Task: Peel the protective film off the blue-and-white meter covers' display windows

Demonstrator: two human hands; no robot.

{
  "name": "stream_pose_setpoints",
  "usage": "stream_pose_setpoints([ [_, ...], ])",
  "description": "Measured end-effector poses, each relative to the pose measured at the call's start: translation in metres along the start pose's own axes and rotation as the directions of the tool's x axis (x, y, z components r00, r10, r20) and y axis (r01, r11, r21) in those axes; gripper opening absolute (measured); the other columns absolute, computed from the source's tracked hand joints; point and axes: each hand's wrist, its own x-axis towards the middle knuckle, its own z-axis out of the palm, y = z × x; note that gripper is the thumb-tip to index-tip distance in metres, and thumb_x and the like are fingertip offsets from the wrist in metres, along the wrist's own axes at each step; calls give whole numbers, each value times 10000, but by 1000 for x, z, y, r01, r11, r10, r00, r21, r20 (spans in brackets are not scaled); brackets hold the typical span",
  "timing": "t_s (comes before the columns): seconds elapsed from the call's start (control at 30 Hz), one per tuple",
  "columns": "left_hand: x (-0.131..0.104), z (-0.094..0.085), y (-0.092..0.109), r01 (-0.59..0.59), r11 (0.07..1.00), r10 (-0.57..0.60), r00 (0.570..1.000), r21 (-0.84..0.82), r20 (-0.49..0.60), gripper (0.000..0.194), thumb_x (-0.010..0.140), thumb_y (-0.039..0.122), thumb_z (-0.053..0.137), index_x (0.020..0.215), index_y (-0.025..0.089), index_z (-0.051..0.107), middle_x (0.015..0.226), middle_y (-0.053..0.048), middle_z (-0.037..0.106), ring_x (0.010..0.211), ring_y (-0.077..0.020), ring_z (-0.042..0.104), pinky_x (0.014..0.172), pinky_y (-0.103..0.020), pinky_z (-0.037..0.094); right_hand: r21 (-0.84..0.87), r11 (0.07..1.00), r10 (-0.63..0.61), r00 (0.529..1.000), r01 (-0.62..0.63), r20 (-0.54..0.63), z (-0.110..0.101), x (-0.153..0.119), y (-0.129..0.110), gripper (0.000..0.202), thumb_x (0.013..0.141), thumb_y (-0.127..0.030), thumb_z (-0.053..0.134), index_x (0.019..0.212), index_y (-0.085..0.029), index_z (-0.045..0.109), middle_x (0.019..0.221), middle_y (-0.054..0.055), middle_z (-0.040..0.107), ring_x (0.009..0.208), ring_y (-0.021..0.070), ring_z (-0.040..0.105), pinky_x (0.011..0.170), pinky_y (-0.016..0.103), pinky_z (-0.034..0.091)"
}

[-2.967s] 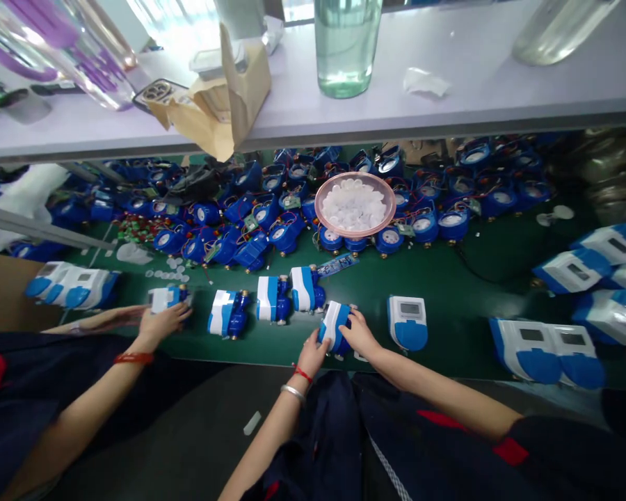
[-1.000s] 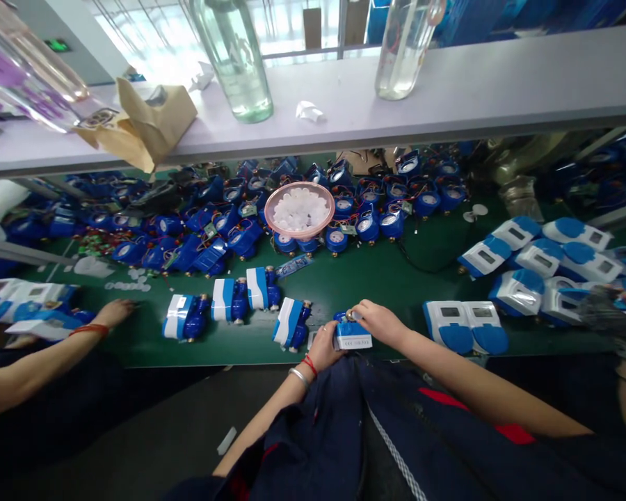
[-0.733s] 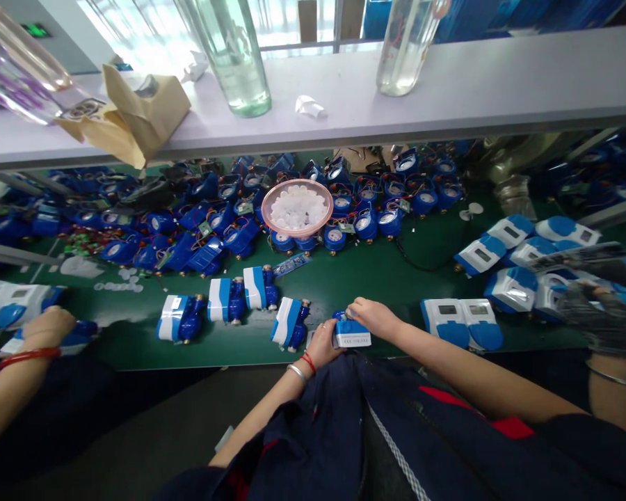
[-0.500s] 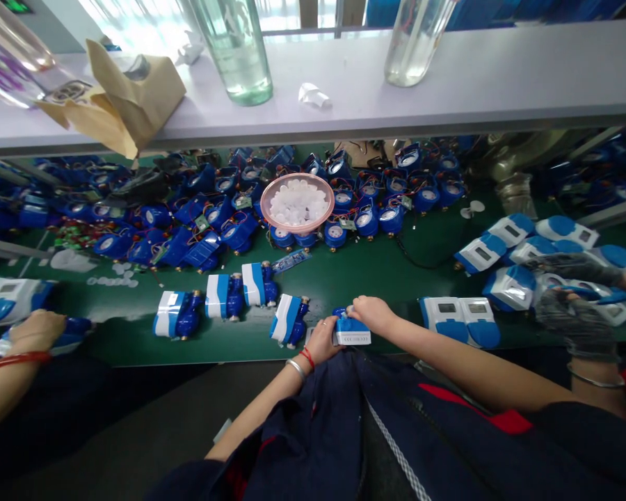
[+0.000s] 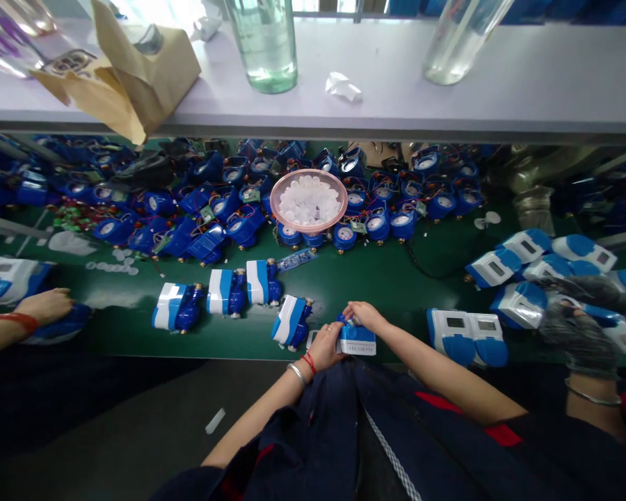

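A blue-and-white water meter point(image 5: 358, 341) is at the table's front edge, close to my body, its printed white side turned towards me. My left hand point(image 5: 325, 346) grips it from the left, fingers bent around its end. At the meter's far side, by its blue pipe body, the fingers of my right hand point(image 5: 364, 315) are pinched together; what is between them is too small to make out. Just left of my left hand lies another water meter point(image 5: 291, 321) with a white-and-blue cover. Three more, including one water meter point(image 5: 176, 307), stand further left.
A pink bowl point(image 5: 279, 212) of white plastic pieces sits among many open blue meter bodies point(image 5: 243, 226). On the right, a co-worker's gloved hands point(image 5: 579, 334) work near finished-looking meters point(image 5: 467, 336). Another person's hand point(image 5: 46, 306) is at left. A shelf point(image 5: 386, 104) with bottles crosses above.
The view has shifted slightly. My right hand's fingers have moved a little on the far side of the meter, while my left hand keeps its grip. The left co-worker's hand has shifted.
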Motion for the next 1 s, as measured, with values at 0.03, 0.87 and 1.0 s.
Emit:
stream_pose_setpoints([
  [0.03, 0, -1, 0, 4, 1000, -4, 1000, -6, 4, 672, 670, 288, 700, 1262, 177, 402, 1238, -121, 518, 1139, -283, 476, 1002, -404, 345, 41, 999, 30, 1000, -30, 2, 3, 3, 0, 487, 936, -292, 234, 861, -117, 682, 846, 92, 719, 758, 155, 668, 682, 228, 496],
  [0.87, 96, -49, -69, 540, 525, -554, 804, -658, 218, 616, 665, 500, 686, 1131, 111, 579, 1117, -130, 649, 1040, -290, 587, 919, -382, 444, -853, 518, -482, 847, 70, -223, -149, 225, -207, 263, 862, -70, 425, 968, -70, 665, 1125, 195, 567, 1068, 257, 460, 882, 362, 352],
  [1.0, 81, -39, -61, 499, 599, -550, 825, -627, 131, 674, 609, 525, 726, 1144, 142, 580, 1168, -139, 618, 1101, -313, 549, 967, -404, 413, -799, 597, -495, 818, 74, -294, -144, 250, -200, 297, 870, -1, 349, 908, 72, 634, 1057, 291, 542, 1063, 247, 427, 865, 399, 319],
])
